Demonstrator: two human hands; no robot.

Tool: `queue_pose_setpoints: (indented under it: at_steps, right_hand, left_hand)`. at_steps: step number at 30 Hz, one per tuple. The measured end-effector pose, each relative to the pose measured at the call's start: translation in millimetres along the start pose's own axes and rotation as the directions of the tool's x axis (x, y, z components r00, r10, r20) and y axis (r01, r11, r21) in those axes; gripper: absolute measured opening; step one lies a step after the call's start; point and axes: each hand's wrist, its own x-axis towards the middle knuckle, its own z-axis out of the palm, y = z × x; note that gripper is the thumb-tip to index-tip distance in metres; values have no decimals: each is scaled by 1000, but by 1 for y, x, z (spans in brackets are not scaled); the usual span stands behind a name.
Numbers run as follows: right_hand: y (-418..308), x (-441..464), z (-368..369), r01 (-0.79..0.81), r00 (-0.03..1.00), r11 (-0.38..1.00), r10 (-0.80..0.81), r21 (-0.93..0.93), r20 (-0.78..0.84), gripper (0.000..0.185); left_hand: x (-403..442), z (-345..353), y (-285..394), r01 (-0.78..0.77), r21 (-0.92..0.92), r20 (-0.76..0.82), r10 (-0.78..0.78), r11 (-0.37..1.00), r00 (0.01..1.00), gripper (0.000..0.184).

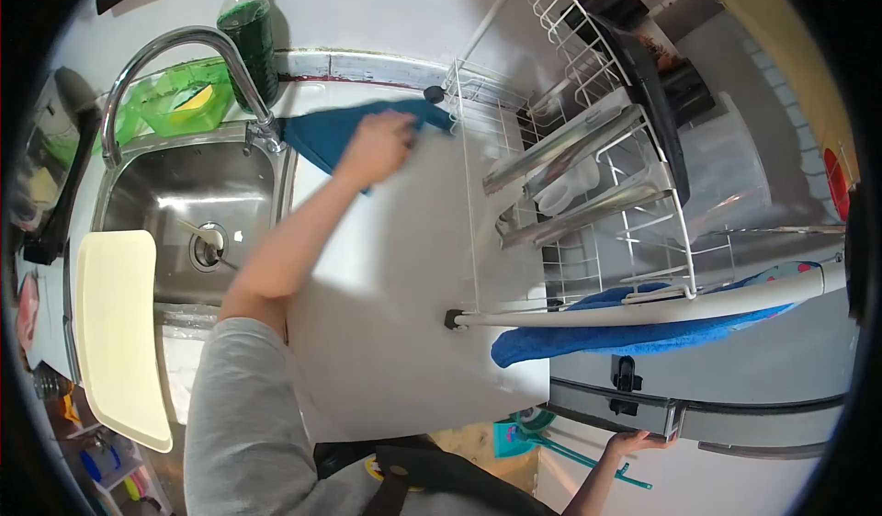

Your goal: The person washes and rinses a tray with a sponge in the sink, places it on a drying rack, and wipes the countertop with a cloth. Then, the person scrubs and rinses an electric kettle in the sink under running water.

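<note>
Cloth on counter, left hand on it

Cloth (322, 134) lies between tap (165, 40) and rack (560, 317). Left hand (375, 151) blurred, can't tell if gripping; right hand (638, 442) by fridge (763, 429), grip unclear. Best: palm flat, even pressure, edges clear of rack feet. Green tub (170, 123) holds sponge (195, 100); bottle (248, 43), green liquid; sink (133, 199), utensil (196, 231).

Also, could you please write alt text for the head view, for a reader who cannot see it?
The left hand presses a teal cloth against a white counter, between a steel sink and a white wire dish rack. The right hand reaches low to the edge of a gray appliance.
</note>
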Motion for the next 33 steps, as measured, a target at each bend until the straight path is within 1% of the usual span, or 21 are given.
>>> queue_pose_setpoints:
  at_steps: [2, 4, 6, 7, 8, 10, 12, 13, 14, 16, 18, 19, 22, 23, 24, 26, 27, 29, 31, 32, 33]
  right_hand:
    - [-3, -1, 0, -27, 999, 998, 29, 59, -22, 79]
    - [-8, 1, 4, -46, 998, 996, 50, 81, -49, 77]
    - [-8, 2, -5, 13, 1000, 998, -11, -60, 23, 82]
    - [-7, 3, -10, 47, 997, 991, -40, -128, 59, 84]
    - [-9, 3, -8, 2, 998, 998, 2, -65, 60, 84]
    - [-13, 2, -9, -89, 994, 995, 86, 45, 63, 83]
    - [-16, 3, -12, -63, 996, 997, 60, 39, 69, 82]
    - [-18, 4, -11, -4, 999, 998, 0, 66, 54, 74]
    - [-16, 4, -10, -22, 998, 990, 15, 143, 53, 71]
    - [-13, 6, -14, -21, 998, 998, 18, 52, 53, 69]
    - [-12, 7, -19, -78, 993, 992, 69, 98, 91, 68]
    - [-14, 8, -17, -100, 991, 987, 87, 125, 103, 68]
    - [-12, 8, -23, -172, 977, 956, 136, 237, 163, 66]
    - [-7, 8, -26, -243, 958, 925, 182, 291, 220, 65]
    - [-21, 10, -29, -187, 970, 945, 134, 270, 201, 59]
    - [-26, 6, -51, -372, 877, 895, 253, 246, 407, 59]
    - [-28, -1, -60, -364, 884, 881, 224, 303, 411, 58]
    - [-26, -27, -87, -363, 883, 876, 216, 317, 417, 54]
    - [-24, -61, -104, -406, 859, 853, 234, 328, 455, 50]
    - [-23, -80, -108, -443, 836, 834, 251, 331, 487, 49]
    - [-27, -95, -111, -478, 812, 810, 259, 341, 524, 47]
  left_hand:
    - [6, 6, 61, -190, 144, -2, 192, 971, 981, 40]
    - [27, 40, 80, -354, -62, -149, 342, 933, 928, 39]
    - [70, 59, 59, -494, -169, -131, 477, 853, 869, 39]
    - [90, 59, 47, -564, 169, -11, 573, 809, 819, 39]
    - [100, 42, 45, -368, 202, 111, 352, 908, 929, 37]
    - [121, 73, 38, -167, 170, -5, 170, 971, 985, 36]
    - [100, 51, 58, -177, 228, 90, 160, 957, 983, 37]
    - [89, 58, 65, -275, 146, 42, 272, 950, 961, 33]
    - [63, 44, 77, -307, 73, 56, 304, 949, 951, 40]
    - [3, 18, 106, -407, 48, 75, 403, 912, 912, 40]
    - [-60, 1, 128, -326, 23, 1, 326, 945, 945, 40]
    - [-92, -4, 126, -351, -136, -141, 333, 926, 932, 39]
    - [-154, -45, 99, -243, -123, -58, 238, 962, 970, 40]
    - [-167, -50, 86, -120, -115, -65, 113, 986, 991, 40]
    - [-176, -54, 73, 5, -108, -74, -13, 994, 997, 41]
    - [-203, -52, 71, 194, 13, -155, -190, 981, 969, 43]
    - [-212, -50, 85, 217, 53, -136, -208, 975, 969, 44]
    - [-239, -52, 116, 265, 141, -103, -252, 954, 962, 45]
    - [-258, -56, 170, 234, 144, -61, -227, 961, 972, 47]
    - [-267, -60, 204, 184, 180, -104, -167, 966, 980, 43]
    - [-272, -52, 233, 183, 143, -122, -166, 973, 979, 45]
